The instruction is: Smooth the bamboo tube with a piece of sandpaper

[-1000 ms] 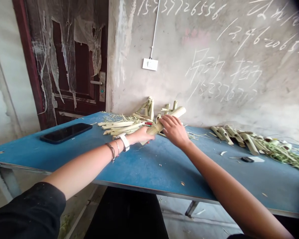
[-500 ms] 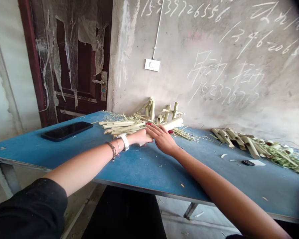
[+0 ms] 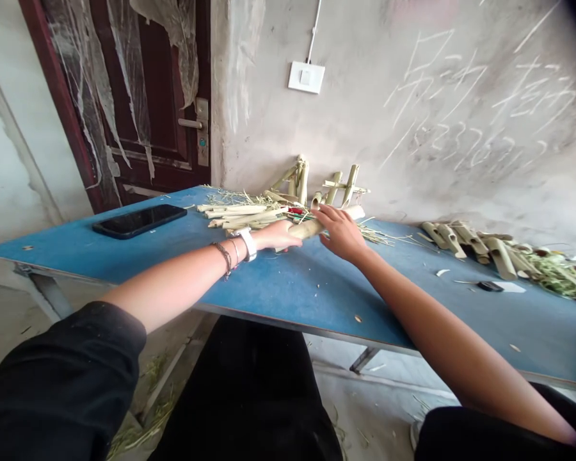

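Note:
A pale green bamboo tube (image 3: 312,227) lies on the blue table (image 3: 288,288), near its back edge. My left hand (image 3: 276,235) grips the tube's near end, fingers wrapped round it. My right hand (image 3: 340,232) rests on the tube's middle with its fingers laid over it. Just behind the hands lies a pile of split bamboo sticks (image 3: 240,216). Upright bamboo pieces (image 3: 317,182) lean against the wall. My left wrist wears a white watch and bracelets.
A black phone (image 3: 139,220) lies at the table's left end. Cut bamboo pieces (image 3: 475,243) and green trimmings (image 3: 561,272) lie at the right, with a small dark object (image 3: 489,286) in front of them. Behind stand a dark door (image 3: 148,96) and a plastered wall.
The tube, raised at its far end a second ago, now lies lower on the table. My right hand slid left along it and then back toward its middle. The camera tilted down.

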### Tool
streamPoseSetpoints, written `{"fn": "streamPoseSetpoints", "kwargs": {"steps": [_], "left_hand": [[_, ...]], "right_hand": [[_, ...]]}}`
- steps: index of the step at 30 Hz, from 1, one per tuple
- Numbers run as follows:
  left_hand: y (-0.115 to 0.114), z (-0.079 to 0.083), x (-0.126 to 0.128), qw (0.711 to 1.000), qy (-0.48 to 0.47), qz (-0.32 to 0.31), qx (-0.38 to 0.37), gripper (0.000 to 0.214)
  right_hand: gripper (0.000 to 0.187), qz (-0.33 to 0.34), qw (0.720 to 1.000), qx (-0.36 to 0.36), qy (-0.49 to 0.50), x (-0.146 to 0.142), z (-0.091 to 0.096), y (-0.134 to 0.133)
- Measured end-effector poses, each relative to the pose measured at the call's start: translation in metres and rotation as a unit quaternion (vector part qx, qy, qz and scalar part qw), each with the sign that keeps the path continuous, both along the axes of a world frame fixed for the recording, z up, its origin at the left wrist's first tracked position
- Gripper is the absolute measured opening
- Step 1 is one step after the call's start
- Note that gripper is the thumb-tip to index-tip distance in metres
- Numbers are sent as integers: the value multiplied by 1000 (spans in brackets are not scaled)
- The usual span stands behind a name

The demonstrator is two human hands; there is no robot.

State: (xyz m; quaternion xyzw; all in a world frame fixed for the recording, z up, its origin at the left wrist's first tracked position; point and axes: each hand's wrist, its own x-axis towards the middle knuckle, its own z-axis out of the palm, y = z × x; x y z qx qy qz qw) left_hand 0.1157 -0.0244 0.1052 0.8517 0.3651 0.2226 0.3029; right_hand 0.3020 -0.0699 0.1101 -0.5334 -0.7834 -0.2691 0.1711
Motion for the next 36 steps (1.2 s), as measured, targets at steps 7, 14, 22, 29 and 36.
{"fn": "streamPoseSetpoints", "kwargs": {"steps": [7,14,22,29,36], "left_hand": [[10,-4,0,999,-13,-19,-42,26],[2,1,-1,998,-7,-30,-56,33],[9,-4,-1,998,-15,-50,-42,18],[2,3,-5,997,-10,-50,-59,21],[0,7,-5,994,-36,-45,-94,13]], "right_hand": [[57,27,999,-29,-8,27,5,13],[60,-84,996,-12,24,50,-2,14],[55,93,993,-59,-35,7,1,7],[58,-60,997,-40,-6,35,-4,12],[51,46,998,-47,-18,15,1,7]]}}
